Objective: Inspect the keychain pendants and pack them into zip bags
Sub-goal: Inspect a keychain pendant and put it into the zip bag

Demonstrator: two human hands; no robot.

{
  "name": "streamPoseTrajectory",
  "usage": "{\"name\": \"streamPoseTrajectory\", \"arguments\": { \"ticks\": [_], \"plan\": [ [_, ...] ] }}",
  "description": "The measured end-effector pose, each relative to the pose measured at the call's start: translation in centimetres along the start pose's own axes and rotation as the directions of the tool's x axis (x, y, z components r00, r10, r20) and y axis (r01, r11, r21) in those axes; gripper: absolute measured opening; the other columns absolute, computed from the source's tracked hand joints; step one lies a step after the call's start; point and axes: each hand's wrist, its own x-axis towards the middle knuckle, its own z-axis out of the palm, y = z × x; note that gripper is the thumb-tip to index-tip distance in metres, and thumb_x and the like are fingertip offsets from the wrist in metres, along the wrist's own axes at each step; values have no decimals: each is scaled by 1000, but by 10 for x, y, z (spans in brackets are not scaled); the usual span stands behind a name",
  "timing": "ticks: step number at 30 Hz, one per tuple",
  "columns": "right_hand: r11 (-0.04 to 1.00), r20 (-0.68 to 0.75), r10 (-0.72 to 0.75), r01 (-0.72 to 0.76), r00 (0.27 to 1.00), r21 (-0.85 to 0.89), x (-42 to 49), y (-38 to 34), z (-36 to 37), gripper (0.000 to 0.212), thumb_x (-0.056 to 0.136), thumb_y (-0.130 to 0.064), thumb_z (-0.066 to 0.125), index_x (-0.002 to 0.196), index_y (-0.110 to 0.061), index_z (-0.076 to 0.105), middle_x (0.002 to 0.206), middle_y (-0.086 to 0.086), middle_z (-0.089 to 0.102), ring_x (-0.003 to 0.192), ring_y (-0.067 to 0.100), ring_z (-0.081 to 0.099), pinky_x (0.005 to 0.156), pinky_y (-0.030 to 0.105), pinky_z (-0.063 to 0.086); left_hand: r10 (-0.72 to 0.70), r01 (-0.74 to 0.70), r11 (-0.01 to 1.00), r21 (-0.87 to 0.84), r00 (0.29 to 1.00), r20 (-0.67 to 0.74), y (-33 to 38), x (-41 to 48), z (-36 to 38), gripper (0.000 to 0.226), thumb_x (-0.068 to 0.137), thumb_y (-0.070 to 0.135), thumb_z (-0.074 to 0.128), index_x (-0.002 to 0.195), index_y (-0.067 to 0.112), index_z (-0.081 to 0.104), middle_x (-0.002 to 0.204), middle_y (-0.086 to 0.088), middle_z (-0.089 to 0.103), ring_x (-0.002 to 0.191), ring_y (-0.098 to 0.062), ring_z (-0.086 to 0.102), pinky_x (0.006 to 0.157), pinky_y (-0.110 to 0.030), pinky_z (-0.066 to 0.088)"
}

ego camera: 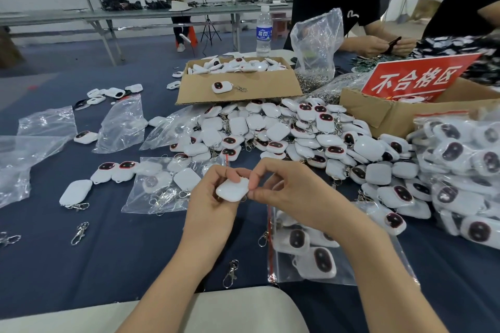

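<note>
A white keychain pendant [232, 189] is held between both hands above the dark blue table, its plain white back facing up. My left hand [213, 205] grips it from the left and below. My right hand [284, 192] pinches its right edge with thumb and forefinger. A large heap of loose pendants [284, 132] lies just beyond my hands. A zip bag [303, 251] partly filled with pendants lies at the right, under my right forearm. Another zip bag [162, 184] with pendants lies to the left of my hands.
Loose metal clasps [230, 273] lie on the table [108, 251]. Empty zip bags [119, 124] lie at the left. A cardboard box [238, 86] of pendants stands behind the heap, a box with a red sign [416, 78] at the right. Filled bags [465, 167] pile at far right. Other people work across the table.
</note>
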Motion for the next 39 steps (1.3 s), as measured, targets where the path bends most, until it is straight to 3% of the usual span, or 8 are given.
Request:
{"name": "streamPoseTrajectory", "arguments": {
  "ticks": [8,12,17,20,25,31,35,39],
  "plan": [
    [998,-174,58,-61,983,-10,-8,11,-25,7,97,-35,63,100,-41,67,95,-17,70,84,-2,64,75,19,53,-186,193,972,-131,981,60,3,3,-6,32,79,17,53,97,30,74,73,-5,57,61,-18,51,63,-33,44],
    [976,-137,162,-180,977,-125,-13,25,-38,11,99,-38,59,99,-38,70,87,-25,71,81,-9,63,72,15,45,-297,242,933,266,936,190,11,9,-21,38,86,25,41,97,40,75,56,4,50,51,-12,45,56,-30,37],
    [952,4,255,-250,967,-178,-12,29,-34,18,99,-45,58,92,-37,73,79,-27,71,67,-9,62,67,18,44,-559,221,770,599,687,464,28,8,-40,41,104,18,41,111,49,67,68,18,60,62,-4,52,57,-21,43],
    [953,43,268,-259,962,-156,-12,30,-31,14,93,-51,64,88,-42,73,83,-22,73,73,-9,64,73,19,48,-576,135,747,651,619,534,34,6,-42,36,106,18,44,120,47,62,77,16,63,66,-4,54,64,-21,44],
    [946,103,303,-285,947,-155,-10,29,-23,13,84,-55,72,92,-45,73,96,-22,74,93,-6,66,97,30,52,-559,36,727,686,611,561,34,4,-34,30,106,24,50,123,45,61,79,17,65,70,-4,57,73,-24,48],
    [947,107,304,-288,947,-143,-11,30,-24,20,85,-53,72,101,-40,73,101,-20,73,100,-3,66,101,35,50,-521,119,709,695,753,403,32,9,-43,21,105,22,50,107,37,64,77,13,67,65,-1,55,67,-20,47],
    [946,101,308,-293,946,-140,-11,31,-24,20,86,-50,72,102,-39,74,103,-19,74,102,-1,66,102,36,50,-526,96,714,693,726,442,30,7,-38,20,106,23,50,110,36,65,80,12,67,68,-2,57,76,-29,51],
    [943,101,317,-302,943,-139,-11,29,-23,27,87,-47,73,110,-33,74,104,-17,74,101,0,67,102,36,51,-520,109,764,636,688,506,35,6,-38,23,106,19,50,112,34,67,81,12,69,71,-3,58,71,-18,46]
  ]
}}
